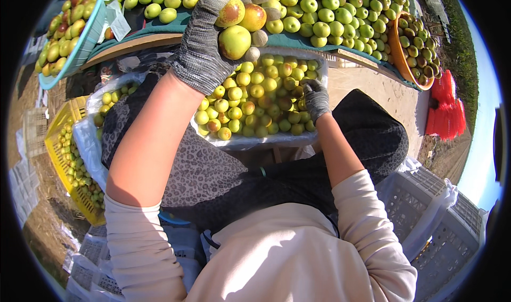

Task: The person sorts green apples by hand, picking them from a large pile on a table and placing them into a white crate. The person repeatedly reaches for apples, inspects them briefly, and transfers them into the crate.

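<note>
Raised over the edge of the heap, my left hand (215, 38), in a grey knitted glove, holds several green and reddish-brown jujube-like fruits (234, 42) in its curled fingers. My right hand (316, 98), gloved the same way, reaches down to the right side of a plastic-lined crate (255, 142) of similar fruits. Its fingertips are among the fruits, and whether they grip one cannot be seen. Beyond the crate, a large heap of green fruits (335, 16) lies on a table covered with dark green cloth (295, 41).
A blue basket (86, 42) of fruits stands at the left, an orange basket (397, 54) at the right. Yellow crate (74, 178) and a lined container (90, 136) hold fruits on the left. Grey plastic crates (439, 218) stand at lower right, near red mesh bags (445, 110).
</note>
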Tool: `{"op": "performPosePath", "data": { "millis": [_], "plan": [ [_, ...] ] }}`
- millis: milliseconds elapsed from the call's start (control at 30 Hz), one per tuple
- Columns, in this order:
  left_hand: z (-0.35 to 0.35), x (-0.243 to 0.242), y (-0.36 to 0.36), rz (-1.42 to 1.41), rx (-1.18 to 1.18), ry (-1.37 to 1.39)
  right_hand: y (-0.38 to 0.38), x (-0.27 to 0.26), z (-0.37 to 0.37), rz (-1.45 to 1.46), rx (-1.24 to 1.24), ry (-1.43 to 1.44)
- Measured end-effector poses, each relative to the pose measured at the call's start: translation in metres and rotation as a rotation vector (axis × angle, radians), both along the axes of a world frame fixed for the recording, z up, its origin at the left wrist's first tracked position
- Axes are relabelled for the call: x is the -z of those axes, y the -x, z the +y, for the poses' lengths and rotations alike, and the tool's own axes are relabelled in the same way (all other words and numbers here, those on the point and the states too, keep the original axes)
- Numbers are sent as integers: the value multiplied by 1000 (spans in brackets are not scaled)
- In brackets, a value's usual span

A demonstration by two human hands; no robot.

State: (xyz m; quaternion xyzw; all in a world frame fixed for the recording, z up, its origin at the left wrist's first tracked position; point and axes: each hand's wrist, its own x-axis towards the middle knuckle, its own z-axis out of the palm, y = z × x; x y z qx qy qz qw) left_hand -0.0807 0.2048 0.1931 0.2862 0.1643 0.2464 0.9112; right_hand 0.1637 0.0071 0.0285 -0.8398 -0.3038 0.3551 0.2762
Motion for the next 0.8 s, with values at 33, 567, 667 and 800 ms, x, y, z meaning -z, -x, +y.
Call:
{"op": "performPosePath", "data": {
  "millis": [33,567,667,800],
  "plan": [
    [-3,0,-1,20,-1,9,0,-10,-6,277,105,-60],
    [-174,83,-45,195,-87,305,43,-114,-41,739,-120,-52],
    [-177,105,-45,271,21,128,52,-93,-53,898,11,-127],
    [-186,124,-38,554,-114,341,39,-65,-56,548,28,-47]
  ]
}}
